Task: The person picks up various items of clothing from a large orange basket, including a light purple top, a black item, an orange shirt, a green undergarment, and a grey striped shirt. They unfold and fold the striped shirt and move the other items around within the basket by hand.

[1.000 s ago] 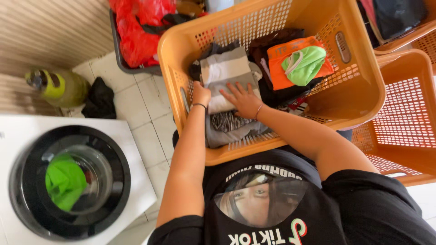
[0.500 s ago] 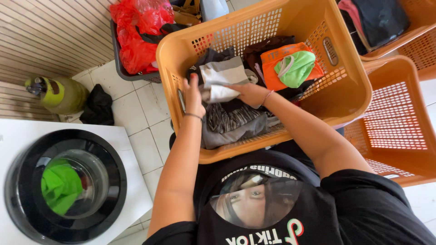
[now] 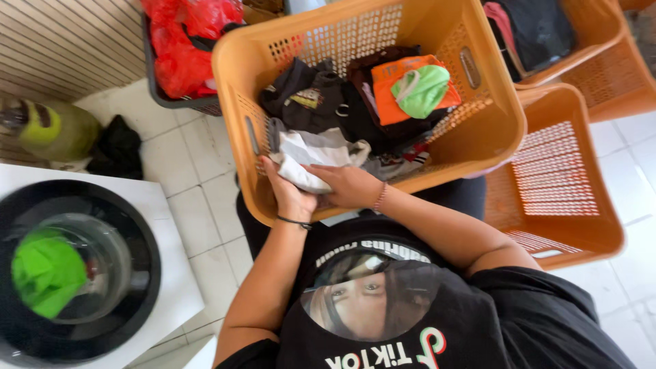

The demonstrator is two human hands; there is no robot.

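Grey-and-white folded garment, near edge of orange laundry basket: soft, light, floppy; left hand and right hand pinch its bunched lower fold, best gathered underneath.

The grey-and-white garment is being drawn by both hands from the pile toward the orange basket's near rim, exposing dark clothes beneath.

Bright even daylight; soft shadows; slight motion blur at left edge; sunlit perforated orange plastic basket at right.
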